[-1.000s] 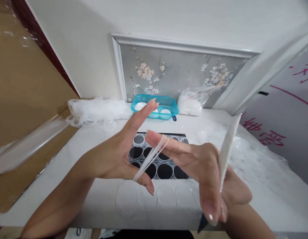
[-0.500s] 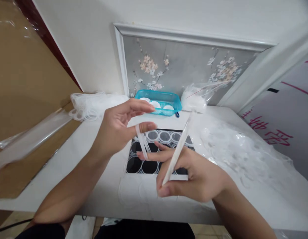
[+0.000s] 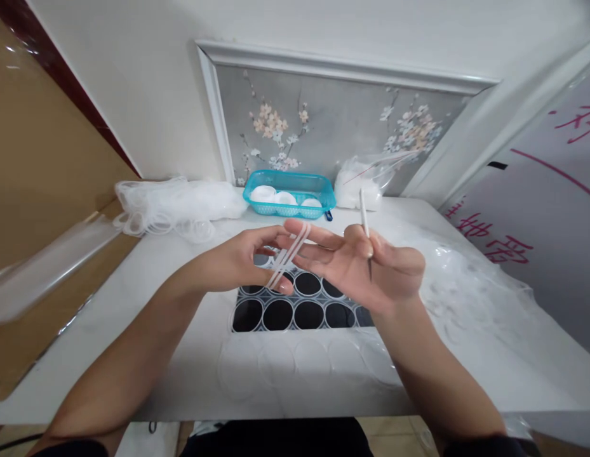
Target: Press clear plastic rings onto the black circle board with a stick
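A thin white band point(image 3: 292, 254) is stretched in a loop between my hands, above the table. My left hand point(image 3: 230, 257) has the loop round its thumb, with the other fingers curved near it. On my right hand point(image 3: 345, 273), palm turned up, the loop's other end passes round an outstretched finger. Pinched between thumb and finger of that same hand is a slim white stick-like tool point(image 3: 364, 212) with a dark lower tip; its exact kind is unclear. Below lies a dark sheet point(image 3: 308, 314) with rows of black circles ringed in white, partly hidden by my hands.
At the back stands a blue plastic basket point(image 3: 289, 178) with white round pieces. A bag of white material point(image 3: 359, 187) is beside it. White rings point(image 3: 156, 206) lie in a pile at left, clear plastic point(image 3: 466, 285) at right. Transparent circles point(image 3: 308, 365) lie near the front edge.
My right hand has turned palm up and risen, swinging the stick more upright. The band now slants up to the right. My left hand has moved lower, and the view has shifted slightly right.
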A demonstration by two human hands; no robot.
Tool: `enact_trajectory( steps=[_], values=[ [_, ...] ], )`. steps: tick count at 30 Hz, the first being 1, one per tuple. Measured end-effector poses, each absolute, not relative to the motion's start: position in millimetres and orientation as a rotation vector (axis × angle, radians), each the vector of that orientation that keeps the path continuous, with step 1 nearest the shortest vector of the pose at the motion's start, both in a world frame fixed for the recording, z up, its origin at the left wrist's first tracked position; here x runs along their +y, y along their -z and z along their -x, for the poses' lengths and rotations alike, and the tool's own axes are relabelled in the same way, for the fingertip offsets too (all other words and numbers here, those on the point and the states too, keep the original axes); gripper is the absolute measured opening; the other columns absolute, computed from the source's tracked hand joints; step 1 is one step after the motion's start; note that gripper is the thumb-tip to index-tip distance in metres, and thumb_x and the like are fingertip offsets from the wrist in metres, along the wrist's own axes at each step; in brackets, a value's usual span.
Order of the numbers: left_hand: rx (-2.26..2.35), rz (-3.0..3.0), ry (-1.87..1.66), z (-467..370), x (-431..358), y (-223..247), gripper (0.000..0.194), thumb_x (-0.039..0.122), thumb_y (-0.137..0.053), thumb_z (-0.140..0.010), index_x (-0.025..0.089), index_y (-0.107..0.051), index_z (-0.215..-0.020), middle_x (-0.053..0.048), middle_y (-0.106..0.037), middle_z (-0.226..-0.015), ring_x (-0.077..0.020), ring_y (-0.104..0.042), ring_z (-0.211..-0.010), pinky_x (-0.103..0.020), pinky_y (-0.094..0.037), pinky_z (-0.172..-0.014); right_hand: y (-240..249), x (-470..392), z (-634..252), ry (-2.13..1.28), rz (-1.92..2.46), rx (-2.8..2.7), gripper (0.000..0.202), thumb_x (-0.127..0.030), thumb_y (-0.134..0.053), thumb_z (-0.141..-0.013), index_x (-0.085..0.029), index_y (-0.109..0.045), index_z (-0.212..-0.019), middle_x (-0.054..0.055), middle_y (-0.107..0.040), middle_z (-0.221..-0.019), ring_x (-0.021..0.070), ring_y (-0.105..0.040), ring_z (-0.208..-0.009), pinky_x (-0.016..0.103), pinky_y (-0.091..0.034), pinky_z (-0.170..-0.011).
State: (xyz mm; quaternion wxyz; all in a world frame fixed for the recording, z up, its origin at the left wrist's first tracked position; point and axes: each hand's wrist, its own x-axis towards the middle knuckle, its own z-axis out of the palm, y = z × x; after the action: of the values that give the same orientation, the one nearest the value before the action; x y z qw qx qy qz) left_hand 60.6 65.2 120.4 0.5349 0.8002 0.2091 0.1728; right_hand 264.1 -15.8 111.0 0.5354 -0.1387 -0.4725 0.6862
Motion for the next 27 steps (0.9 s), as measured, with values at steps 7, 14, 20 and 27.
enact_trajectory(
  steps=[7, 14, 20, 27],
  values=[
    [0.505, -1.899, -0.506, -58, 55, -119, 0.087, 0.03, -0.089, -0.063, 0.034, -0.047, -0.139, -0.005, -0.059, -0.132, -0.0301, -0.055, -0.123, -0.046, -0.047, -0.102, -114, -18, -267, -1.661, 0.349, -1.122, 0.024, -0.046, -0.072, -0.077, -0.027, -0.064, -0.065, 0.002, -0.068, -0.124, 0.0321, -0.044, -0.138, 0.061, -0.027, -0.114],
    [0.701, -1.993, -0.658, -52, 38, -121, 0.104, 0.036, -0.09, -0.061, 0.042, -0.033, -0.148, -0.004, -0.05, -0.141, -0.0326, -0.046, -0.132, -0.051, -0.041, -0.107, -113, -19, -268, -1.658, 0.378, -1.157, 0.03, -0.05, -0.072, -0.078, -0.024, -0.063, -0.065, 0.003, -0.062, -0.135, 0.0331, -0.034, -0.145, 0.062, -0.024, -0.116],
    [0.799, -2.088, -0.728, -51, 25, -133, 0.079, 0.042, -0.09, -0.06, 0.033, -0.051, -0.128, -0.003, -0.055, -0.125, -0.0298, -0.052, -0.12, -0.047, -0.044, -0.101, -114, -20, -268, -1.673, 0.332, -1.164, 0.022, -0.044, -0.07, -0.08, -0.026, -0.066, -0.068, 0.004, -0.066, -0.129, 0.0319, -0.044, -0.139, 0.062, -0.027, -0.115],
    [0.81, -2.219, -0.818, -49, 20, -134, 0.06, 0.045, -0.089, -0.06, 0.026, -0.052, -0.104, 0.0, -0.054, -0.107, -0.0234, -0.053, -0.103, -0.039, -0.047, -0.091, -117, -22, -266, -1.664, 0.437, -1.165, 0.028, -0.049, -0.074, -0.074, -0.026, -0.063, -0.063, 0.002, -0.068, -0.125, 0.0317, -0.046, -0.137, 0.059, -0.031, -0.114]
  ],
)
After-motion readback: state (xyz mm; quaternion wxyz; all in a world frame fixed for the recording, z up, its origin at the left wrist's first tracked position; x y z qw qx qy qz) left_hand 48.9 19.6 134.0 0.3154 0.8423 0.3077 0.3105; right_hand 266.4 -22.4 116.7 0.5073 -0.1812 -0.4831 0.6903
